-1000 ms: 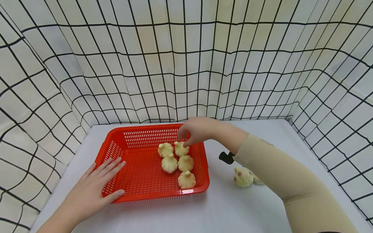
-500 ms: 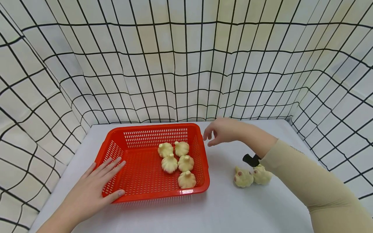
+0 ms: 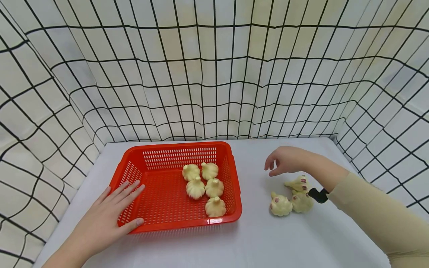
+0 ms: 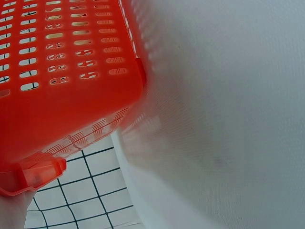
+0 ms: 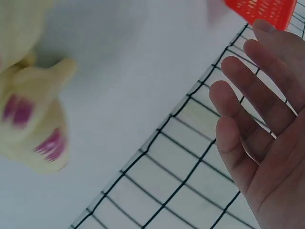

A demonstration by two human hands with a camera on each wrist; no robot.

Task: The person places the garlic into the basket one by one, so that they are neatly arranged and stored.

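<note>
My left hand (image 3: 108,214) rests with spread fingers on the left rim of a red plastic basket (image 3: 161,224). Inside the basket's right half sit several pale garlic bulbs (image 3: 195,188), stems mostly up. To the right, my right hand (image 3: 288,160) hovers above the table, its fingers loosely bent around nothing. Just below it lie three garlic bulbs with purple marks: one (image 3: 280,205) at the left, one (image 3: 302,202) beside it, and one (image 3: 298,183) behind on its side. In the right wrist view, the palm of the right hand (image 5: 271,114) faces the camera, holding nothing.
A white cloth covers the table (image 3: 254,238). Black grid netting (image 3: 214,85) over white sheeting encloses the back and both sides. A black wrist camera (image 3: 317,195) sits under the right sleeve, close to the loose bulbs.
My right hand has withdrawn from over the basket's right end and moved right, close to the loose garlic. The third loose bulb has come into view from behind the sleeve. The left hand stays put.
</note>
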